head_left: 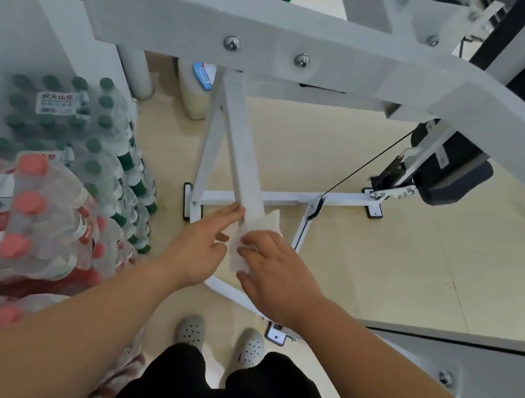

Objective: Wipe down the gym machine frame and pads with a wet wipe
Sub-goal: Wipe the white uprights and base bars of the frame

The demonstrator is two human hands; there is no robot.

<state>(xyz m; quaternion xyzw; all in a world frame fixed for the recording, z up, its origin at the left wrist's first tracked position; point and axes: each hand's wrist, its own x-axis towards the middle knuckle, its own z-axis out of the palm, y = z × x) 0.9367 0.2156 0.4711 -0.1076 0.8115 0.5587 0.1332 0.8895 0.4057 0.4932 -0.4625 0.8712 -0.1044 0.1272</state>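
Observation:
A white gym machine frame [235,20] fills the upper half of the head view, with a slanted white strut [240,146] running down toward me. A white wet wipe [260,226] is wrapped round the lower end of that strut. My right hand [277,270] presses the wipe against the strut with fingers spread over it. My left hand [201,244] lies against the strut's left side, fingers extended and touching the wipe's edge. A black pad [447,184] hangs at the right under the frame.
Shrink-wrapped packs of green-capped bottles [91,135] and red-capped bottles [24,221] are stacked at the left, close to my left arm. A black cable [363,167] runs to the base bar [289,198]. A white jug [195,93] stands behind. Tan floor tiles lie right.

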